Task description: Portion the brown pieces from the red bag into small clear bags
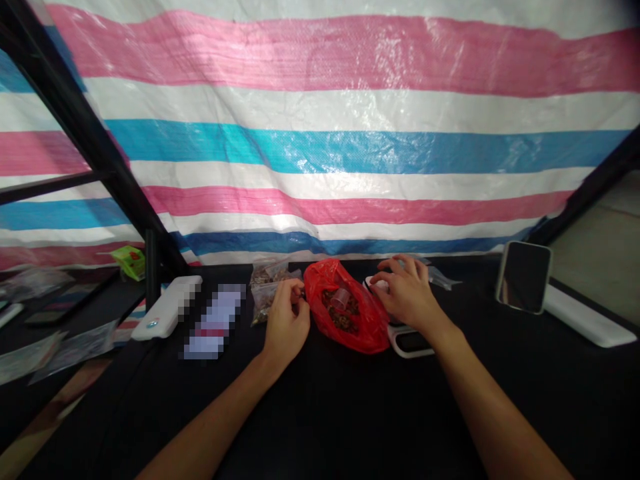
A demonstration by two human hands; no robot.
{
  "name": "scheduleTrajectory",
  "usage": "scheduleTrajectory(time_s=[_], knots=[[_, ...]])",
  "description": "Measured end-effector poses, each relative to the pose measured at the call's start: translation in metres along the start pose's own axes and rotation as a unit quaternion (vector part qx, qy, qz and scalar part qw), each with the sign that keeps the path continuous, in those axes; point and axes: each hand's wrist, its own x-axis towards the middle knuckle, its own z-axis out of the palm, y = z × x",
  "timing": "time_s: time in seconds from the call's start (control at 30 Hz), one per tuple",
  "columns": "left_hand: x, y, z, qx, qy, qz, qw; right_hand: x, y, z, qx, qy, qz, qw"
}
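A red plastic bag lies open on the black table, with small brown dried pieces and a clear little plastic cup in it. At its left rim is my left hand, fingers curled together; whatever they pinch is too small to make out. My right hand hovers palm down at the bag's right side, fingers apart, over a small white-edged device with a dark panel, like a pocket scale. That hand partly hides the device. Filled clear zip bags lie behind my left hand.
To the left are a white power bank-like block and a phone with a blurred screen. On the right, another phone leans upright by a long white bar. Clear plastic bags lie behind my right hand. A striped sheet hangs behind the table.
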Motion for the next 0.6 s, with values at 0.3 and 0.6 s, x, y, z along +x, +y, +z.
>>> scheduleTrajectory(time_s=[0.3,0.6], knots=[[0.0,-0.001,-0.001,0.002,0.0,0.001,1.0,0.001,0.005,-0.013,-0.004,0.041,0.026,0.999],[0.001,0.0,-0.001,0.005,-0.004,-0.005,1.0,-0.004,0.018,-0.018,-0.014,-0.011,0.034,0.999]])
